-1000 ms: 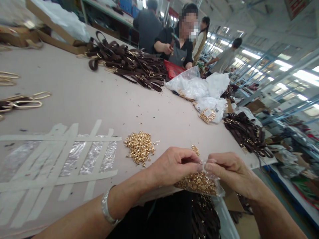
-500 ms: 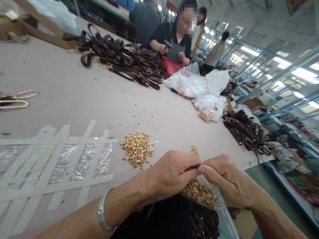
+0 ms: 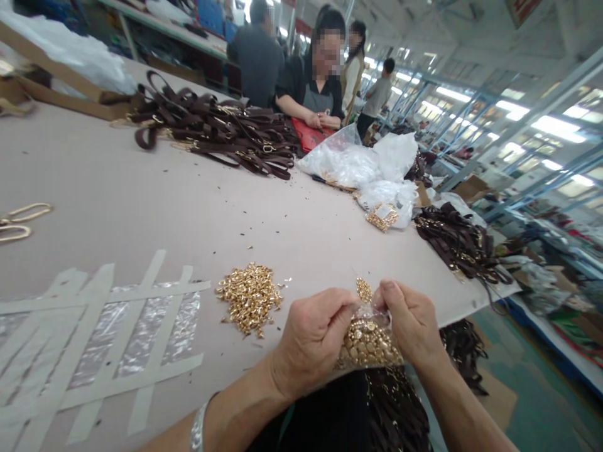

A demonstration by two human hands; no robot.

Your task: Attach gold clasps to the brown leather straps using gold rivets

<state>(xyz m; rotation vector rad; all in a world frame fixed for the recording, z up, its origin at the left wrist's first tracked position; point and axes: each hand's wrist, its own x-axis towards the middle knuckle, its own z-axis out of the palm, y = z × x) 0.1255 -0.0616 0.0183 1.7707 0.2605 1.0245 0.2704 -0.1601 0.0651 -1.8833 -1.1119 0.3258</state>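
A clear plastic bag (image 3: 370, 344) full of small gold metal pieces hangs between my hands at the table's near edge. My left hand (image 3: 313, 339) is closed on the bag's upper left side. On its upper right side, my right hand (image 3: 409, 317) pinches the plastic. The top of the bag between them is crumpled. Left of my hands, a loose pile of gold pieces (image 3: 249, 298) lies on the table (image 3: 188, 207). A smaller gold cluster (image 3: 363, 289) sits just beyond the bag.
Brown straps with gold buckles (image 3: 221, 129) lie across the far side, and more straps (image 3: 456, 242) at the right. White plastic bags (image 3: 358, 157) rest between them. Taped clear film (image 3: 98, 345) covers the near left. A person (image 3: 315, 81) faces the table's far edge.
My hands have moved apart, from nearly touching to either side of the bag, which now shows more fully. The view has shifted a little. The person across has lowered their hands onto the red item.
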